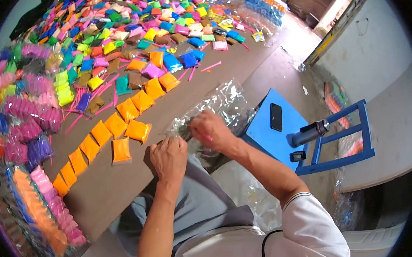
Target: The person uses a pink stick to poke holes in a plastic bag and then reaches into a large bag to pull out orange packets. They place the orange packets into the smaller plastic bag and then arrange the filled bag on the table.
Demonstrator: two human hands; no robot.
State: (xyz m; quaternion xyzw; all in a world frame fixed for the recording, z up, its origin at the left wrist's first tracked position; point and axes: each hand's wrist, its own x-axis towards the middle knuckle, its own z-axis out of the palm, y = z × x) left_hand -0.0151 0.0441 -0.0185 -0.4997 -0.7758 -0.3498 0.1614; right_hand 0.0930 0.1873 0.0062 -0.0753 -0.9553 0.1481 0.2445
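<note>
At the table's front edge my left hand [168,156] is closed, its fingers curled near the rim of a clear plastic bag [223,101]. My right hand [211,130] is closed too, over the near end of that bag, with a bit of pink showing under its fingers. What either hand pinches is hidden. A row of orange packets [116,124] runs diagonally across the table, left of the hands. Two more orange packets lie nearer to me, one of them [121,150] close to my left hand.
A large heap of coloured packets [126,19] covers the table's far side, with pink sticks [103,90] before it. Bagged packets [33,112] line the left. On the right, a blue chair [276,109] holds a phone [276,117] and a bottle [311,132].
</note>
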